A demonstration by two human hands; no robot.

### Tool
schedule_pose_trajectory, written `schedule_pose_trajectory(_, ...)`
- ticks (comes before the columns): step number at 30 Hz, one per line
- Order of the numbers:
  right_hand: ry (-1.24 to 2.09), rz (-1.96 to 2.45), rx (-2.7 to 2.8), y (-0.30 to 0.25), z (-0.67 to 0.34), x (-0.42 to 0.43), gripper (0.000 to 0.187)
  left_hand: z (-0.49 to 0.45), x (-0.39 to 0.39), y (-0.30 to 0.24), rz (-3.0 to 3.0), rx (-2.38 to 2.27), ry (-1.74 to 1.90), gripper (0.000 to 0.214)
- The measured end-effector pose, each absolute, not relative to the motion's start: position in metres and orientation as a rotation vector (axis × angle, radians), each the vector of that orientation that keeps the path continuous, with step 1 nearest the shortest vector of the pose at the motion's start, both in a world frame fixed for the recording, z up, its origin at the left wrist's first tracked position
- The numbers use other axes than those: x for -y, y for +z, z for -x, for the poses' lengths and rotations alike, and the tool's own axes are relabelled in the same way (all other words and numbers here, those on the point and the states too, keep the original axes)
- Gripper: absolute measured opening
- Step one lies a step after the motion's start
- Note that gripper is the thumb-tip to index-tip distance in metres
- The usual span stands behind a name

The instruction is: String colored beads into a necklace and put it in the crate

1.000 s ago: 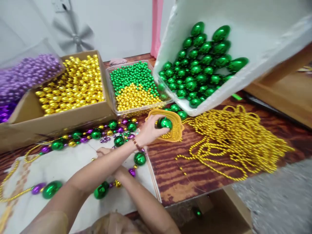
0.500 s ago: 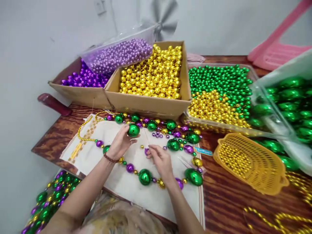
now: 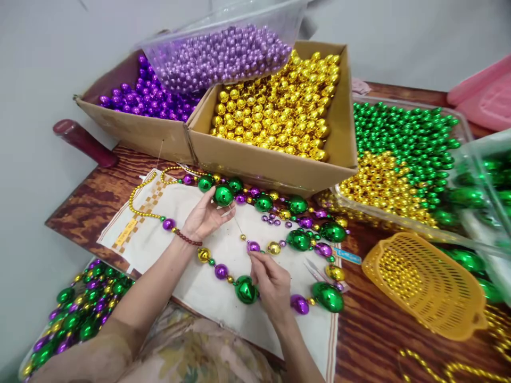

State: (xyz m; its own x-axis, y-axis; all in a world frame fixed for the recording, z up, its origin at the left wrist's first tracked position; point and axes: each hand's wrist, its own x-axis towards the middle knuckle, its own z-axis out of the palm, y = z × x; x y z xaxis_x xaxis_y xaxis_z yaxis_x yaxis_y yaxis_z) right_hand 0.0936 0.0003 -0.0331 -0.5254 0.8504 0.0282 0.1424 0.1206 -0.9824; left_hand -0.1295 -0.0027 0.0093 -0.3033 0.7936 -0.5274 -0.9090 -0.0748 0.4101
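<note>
Green, gold and purple all over the place here. Got a chunky bead strand (image 3: 246, 290) curving across a white cloth (image 3: 323, 330) on the wooden bench (image 3: 371, 330), and imo it's pretty far along. The near side is filled with big and small balls, as far as the arms let me see, and fine gold beading (image 3: 138, 194) trails off at the left end. More beads run along the far side, but it's too crowded to tell if that's all one piece.

Unfinished bit looks to be in the middle. Left hand (image 3: 211, 215) is half curled, thumb and fingers around a shiny green ball (image 3: 223, 196) over the cloth. From there a thin thread (image 3: 238, 223) drops past a small gold bead (image 3: 243, 238) to a purple bead (image 3: 254, 246). Right hand (image 3: 251, 255) has thumb and finger pinched together just under that bead, on the thread by the looks of it. Can't tell if the green ball is actually threaded, and that stretch is mostly bare, so I'd call it not done.

Some tiny purple beads (image 3: 273, 218) sit loose-looking near the far row. Plenty of stock too: a cardboard box (image 3: 263, 162) of gold balls behind, and a yellow basket (image 3: 447, 303) with small gold beads off to the right.
</note>
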Motion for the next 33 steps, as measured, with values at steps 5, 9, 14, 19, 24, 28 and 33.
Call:
schedule_pose_trajectory(5,1.467,0.993,1.783,-0.034,-0.092,0.001,0.022,0.129,0.003,0.005,0.157,-0.852,1.692,0.022)
schedule_pose_trajectory(9,1.468,0.998,1.778,-0.041,-0.093,0.003,0.022,0.125,0.006,0.007,0.027,-0.882,1.701,0.027)
schedule_pose_trajectory(14,1.448,0.974,1.755,-0.052,-0.088,0.002,0.019,0.114,0.011,0.02,-0.218,-0.887,1.711,0.037)
schedule_pose_trajectory(19,1.449,0.986,1.718,-0.05,-0.078,0.0,0.02,0.1,0.016,0.025,-0.309,-0.913,1.689,0.038)
schedule_pose_trajectory(24,1.452,0.987,1.723,-0.048,-0.075,-0.002,0.022,0.096,0.02,0.026,-0.325,-0.943,1.71,0.038)
schedule_pose_trajectory(28,1.452,0.985,1.731,-0.052,-0.078,-0.001,0.023,0.096,0.022,0.027,-0.346,-0.973,1.687,0.04)
schedule_pose_trajectory(33,1.477,0.962,1.68,-0.048,-0.071,-0.003,0.022,0.085,0.025,0.018,-0.374,-0.958,1.613,0.039)
